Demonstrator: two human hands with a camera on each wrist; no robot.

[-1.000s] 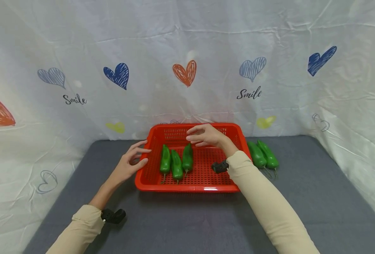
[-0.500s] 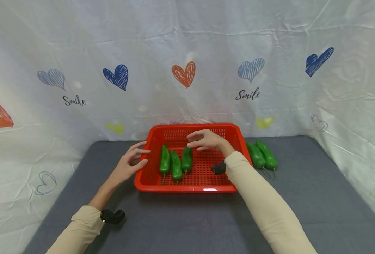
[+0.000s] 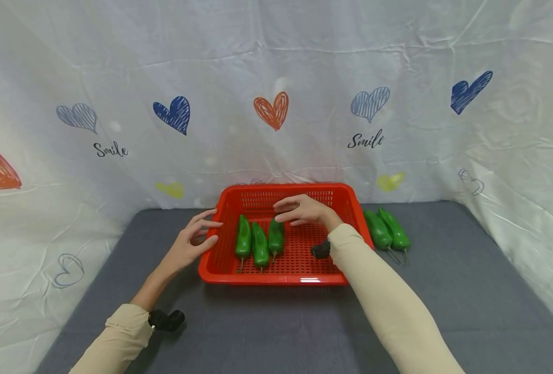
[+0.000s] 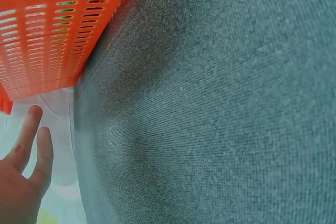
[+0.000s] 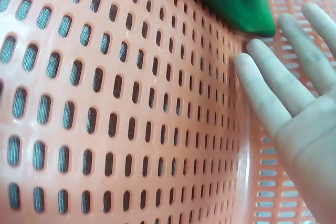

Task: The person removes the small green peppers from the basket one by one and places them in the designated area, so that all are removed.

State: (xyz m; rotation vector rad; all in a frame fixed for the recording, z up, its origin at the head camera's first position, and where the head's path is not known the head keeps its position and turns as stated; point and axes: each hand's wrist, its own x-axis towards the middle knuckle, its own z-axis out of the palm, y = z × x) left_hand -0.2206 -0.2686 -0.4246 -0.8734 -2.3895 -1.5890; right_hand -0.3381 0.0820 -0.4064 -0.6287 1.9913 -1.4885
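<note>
Glossy green tapered pepper (image 3: 276, 241) inside a red perforated plastic basket (image 3: 272, 279), its tip by the spread fingers of the right hand (image 3: 303, 209); contact unclear. Two similar peppers (image 3: 260, 248) lie leftward; two outer peppers (image 3: 397, 235), right. Left hand (image 3: 187, 244), fingers apart, at left rim. Beige right sleeve (image 3: 384, 293) hides the near-right corner.

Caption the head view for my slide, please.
Hands at a red perforated plastic basket holding three long green peppers; two more lie beside it.

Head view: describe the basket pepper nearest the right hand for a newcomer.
Find the red basket on the gray table. Three green peppers lie in its left part. Yours is the rightmost pepper, the only one the right hand overlaps.
</note>
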